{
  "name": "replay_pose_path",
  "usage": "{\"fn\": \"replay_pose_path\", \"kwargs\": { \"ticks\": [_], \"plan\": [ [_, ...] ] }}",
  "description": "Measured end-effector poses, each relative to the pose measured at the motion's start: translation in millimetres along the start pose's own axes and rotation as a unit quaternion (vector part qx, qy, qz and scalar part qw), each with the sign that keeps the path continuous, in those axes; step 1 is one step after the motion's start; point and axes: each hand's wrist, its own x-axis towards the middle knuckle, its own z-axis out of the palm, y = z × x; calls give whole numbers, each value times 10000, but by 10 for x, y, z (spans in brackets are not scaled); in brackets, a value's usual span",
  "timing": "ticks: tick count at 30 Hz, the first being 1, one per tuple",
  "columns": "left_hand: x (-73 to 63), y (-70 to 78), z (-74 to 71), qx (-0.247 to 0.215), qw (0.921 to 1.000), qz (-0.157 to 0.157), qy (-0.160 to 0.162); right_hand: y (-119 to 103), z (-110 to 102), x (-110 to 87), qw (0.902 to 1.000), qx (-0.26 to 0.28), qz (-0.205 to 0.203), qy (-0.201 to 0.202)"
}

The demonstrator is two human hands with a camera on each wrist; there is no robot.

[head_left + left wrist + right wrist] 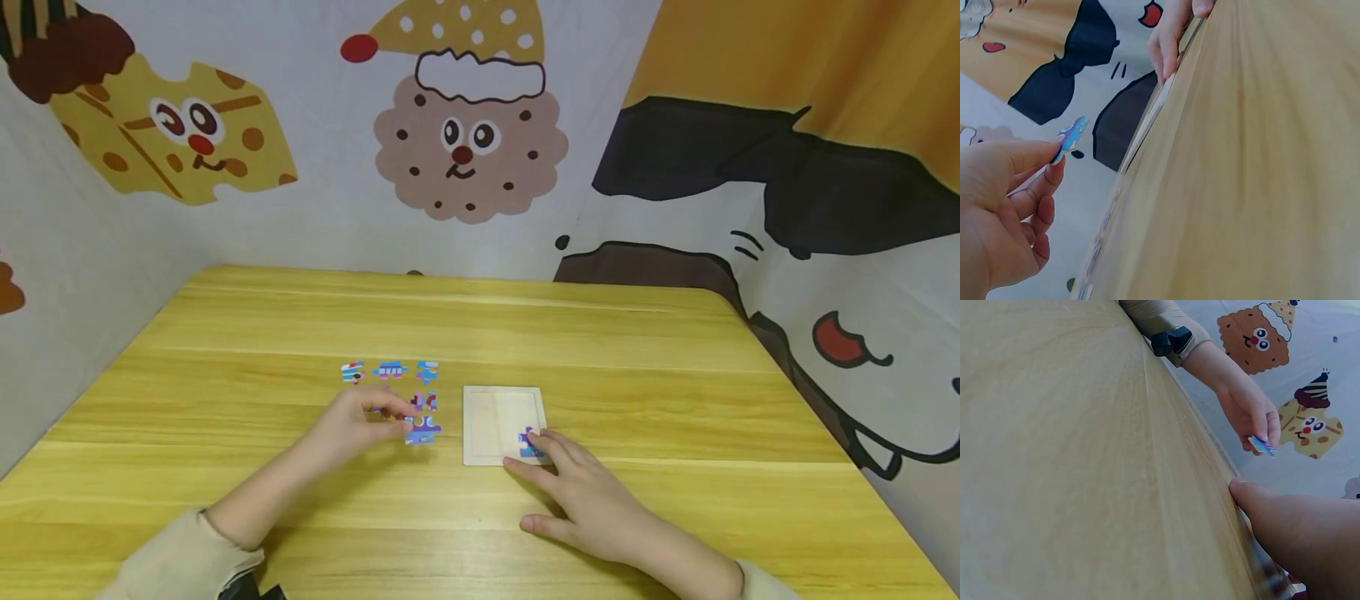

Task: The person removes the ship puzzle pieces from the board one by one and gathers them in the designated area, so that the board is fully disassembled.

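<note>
My left hand [352,421] pinches a purple-and-blue jigsaw piece [423,431] between thumb and index finger. Both wrist views show that piece held up off the table, its flat printed face tilted. To its right lies a square pale wooden puzzle tray [489,425] with a raised border. A second purple-and-blue piece [527,446] sits in the tray's lower right corner. Over that corner my right hand [592,496] has its fingers extended, the fingertips touching the piece and the tray's near edge. Its thumb is spread out on the table in front.
Several loose jigsaw pieces [391,369] lie in rough rows beyond my left hand, which partly hides some. The wood-grain table [450,325] reaches back to a cartoon-printed cloth [315,225]. A black device [1171,341] is strapped at my left sleeve.
</note>
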Motion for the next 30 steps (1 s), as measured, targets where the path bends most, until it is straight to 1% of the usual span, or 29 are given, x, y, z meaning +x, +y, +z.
{"fn": "replay_pose_path", "kwargs": {
  "ticks": [8,10,12,18,21,27,30],
  "plan": [
    [-94,-87,-136,54,9999,-1,90,-3,-5,-2,10000,23,45,-57],
    [-112,-106,-163,73,9999,-45,88,-3,-4,-2,10000,11,42,-67],
    [-126,-130,-191,94,9999,-26,50,-2,-4,-3,10000,0,42,-79],
    [-146,-217,-268,220,9996,-197,-34,-1,-6,-7,9999,50,38,-106],
    [-148,-247,-298,195,9995,-238,-65,-2,-8,-9,9999,67,49,-106],
    [-142,-298,-326,142,9991,-335,-235,-4,-9,-12,9999,77,58,-91],
    [-139,-319,-329,130,9988,-328,-327,-4,-10,-13,9999,83,63,-79]
  ]
}}
